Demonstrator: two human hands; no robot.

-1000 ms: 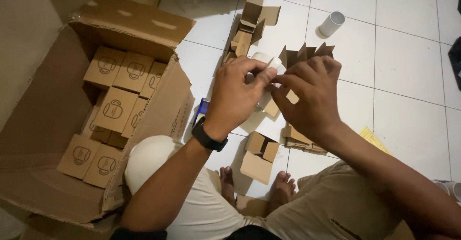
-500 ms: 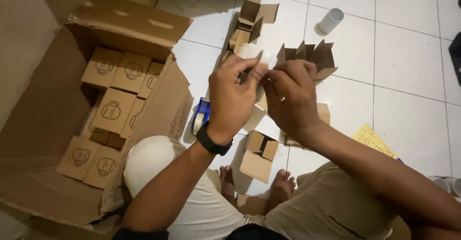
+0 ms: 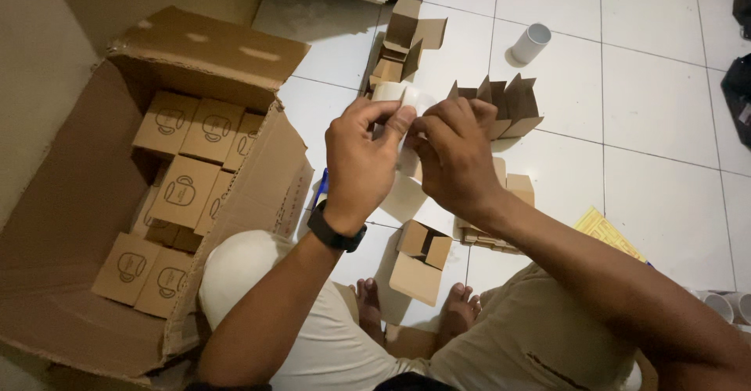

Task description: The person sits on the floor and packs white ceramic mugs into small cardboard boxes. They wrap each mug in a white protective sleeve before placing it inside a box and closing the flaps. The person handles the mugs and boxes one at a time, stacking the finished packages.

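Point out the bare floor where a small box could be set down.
Bare white tiles lie right of the open folded carton, between the white cylinder and the yellow sheet. Crowded: below both hands, around the small open box, and the big carton.

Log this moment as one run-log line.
left hand: holds white mug | right hand: on mug | big carton: open, small boxes inside

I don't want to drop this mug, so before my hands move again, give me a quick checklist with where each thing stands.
1. Left hand on the white mug: ok, fingers touch it.
2. Right hand on the mug: ok, fingertips meet the left.
3. Mug free of cracks: cannot tell, mostly hidden.
4. Open small box within reach: ok, on the floor by the feet.
5. Big carton has room: ok, a gap shows among the small boxes.
6. Second mug out of the way: ok, lying apart.
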